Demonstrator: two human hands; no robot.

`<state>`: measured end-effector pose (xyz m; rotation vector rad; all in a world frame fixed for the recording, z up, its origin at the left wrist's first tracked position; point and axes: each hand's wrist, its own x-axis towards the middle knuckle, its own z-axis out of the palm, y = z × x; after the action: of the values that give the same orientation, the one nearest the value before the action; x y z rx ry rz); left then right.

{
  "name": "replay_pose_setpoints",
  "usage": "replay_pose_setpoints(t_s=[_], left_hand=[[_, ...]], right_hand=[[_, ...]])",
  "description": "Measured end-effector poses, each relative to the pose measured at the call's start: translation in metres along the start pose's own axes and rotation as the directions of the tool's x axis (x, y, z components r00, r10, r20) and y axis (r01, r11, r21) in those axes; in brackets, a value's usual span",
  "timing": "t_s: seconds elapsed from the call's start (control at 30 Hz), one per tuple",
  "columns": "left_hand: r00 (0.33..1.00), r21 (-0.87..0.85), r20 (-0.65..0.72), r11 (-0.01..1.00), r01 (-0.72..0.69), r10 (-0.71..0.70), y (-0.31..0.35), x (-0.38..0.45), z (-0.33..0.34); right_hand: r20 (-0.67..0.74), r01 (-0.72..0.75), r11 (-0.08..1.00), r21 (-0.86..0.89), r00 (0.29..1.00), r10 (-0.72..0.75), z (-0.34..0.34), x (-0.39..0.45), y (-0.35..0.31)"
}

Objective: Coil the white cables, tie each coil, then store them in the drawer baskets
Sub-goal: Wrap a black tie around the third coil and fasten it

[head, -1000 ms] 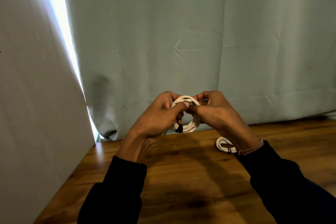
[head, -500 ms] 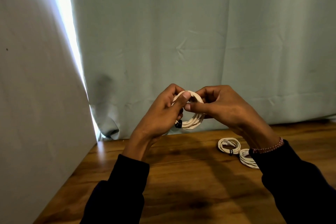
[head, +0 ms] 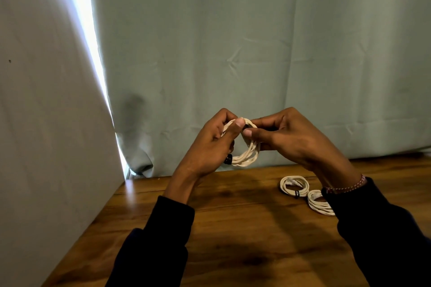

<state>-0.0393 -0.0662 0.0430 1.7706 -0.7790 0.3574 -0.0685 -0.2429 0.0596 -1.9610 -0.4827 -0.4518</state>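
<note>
The cable coil (head: 245, 154) is held up in the air above the back edge of the desk (head: 233, 240), in front of the curtain (head: 256, 53). It looks light and soft: several thin white loops that sag a little at the bottom and would likely spring apart if let go. A dark plug end (head: 228, 159) pokes out at the lower left of the loops. The safest hold is probably across all the strands at once, at the top of the ring, where a tie would also keep them bunched.

The left hand (head: 210, 147) grips the left side of the ring, thumb pressed over the top strands and fingers curled behind. The right hand (head: 286, 137) pinches the top right of the ring between thumb and forefinger, its other fingers curled behind the loops. Both wrists are raised, with the forearms coming up from the near edge.

2 finished coils (head: 295, 187) (head: 319, 204) lie touching each other toward the right edge of the desk, beside the right sleeve.
</note>
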Motion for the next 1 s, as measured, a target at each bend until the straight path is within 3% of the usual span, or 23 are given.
replay_pose_setpoints(t_s=[0.1, 0.27, 0.33, 0.4, 0.47, 0.53, 0.63, 0.73, 0.83, 1.0], left_hand=[[0.999, -0.017, -0.006, 0.999, 0.043, -0.043, -0.001, 0.0, -0.002], [0.998, 0.094, -0.067, 0.995, 0.019, -0.013, 0.006, 0.001, -0.012], [0.993, 0.145, -0.069, 0.984, 0.105, -0.096, 0.011, -0.001, -0.017], [0.953, 0.176, -0.036, 0.936, 0.304, -0.302, 0.016, -0.003, -0.024], [0.856, -0.008, 0.06, 0.858, 0.514, -0.513, 0.021, -0.003, -0.028], [0.793, -0.149, 0.16, 0.78, 0.608, -0.587, 0.024, -0.002, -0.026], [0.828, -0.344, 0.109, 0.761, 0.55, -0.55, 0.025, 0.0, -0.021], [0.849, -0.486, 0.002, 0.741, 0.463, -0.529, 0.021, 0.002, -0.023], [0.85, -0.472, -0.105, 0.778, 0.414, -0.516, 0.016, 0.003, -0.024], [0.859, -0.439, -0.177, 0.82, 0.367, -0.48, 0.01, 0.005, -0.022]], right_hand=[[-0.063, 0.019, 0.996, -0.089, 0.998, -0.024, 0.006, 0.001, 0.001], [-0.168, 0.106, 0.97, -0.218, 0.975, -0.144, 0.005, 0.001, 0.0], [-0.24, 0.19, 0.957, -0.218, 0.94, -0.241, 0.005, 0.002, 0.002], [-0.295, 0.278, 0.909, -0.31, 0.881, -0.37, 0.006, 0.002, 0.005], [-0.306, 0.349, 0.831, -0.433, 0.81, -0.5, 0.009, 0.002, 0.006], [-0.272, 0.421, 0.767, -0.483, 0.761, -0.589, 0.011, 0.003, 0.007], [-0.15, 0.496, 0.687, -0.531, 0.743, -0.652, 0.012, 0.007, 0.01], [-0.017, 0.501, 0.699, -0.51, 0.807, -0.59, 0.005, 0.009, 0.01], [0.036, 0.407, 0.827, -0.388, 0.903, -0.428, -0.003, 0.007, 0.006], [-0.224, 0.174, 0.983, -0.064, 0.957, -0.184, -0.002, 0.006, 0.004]])
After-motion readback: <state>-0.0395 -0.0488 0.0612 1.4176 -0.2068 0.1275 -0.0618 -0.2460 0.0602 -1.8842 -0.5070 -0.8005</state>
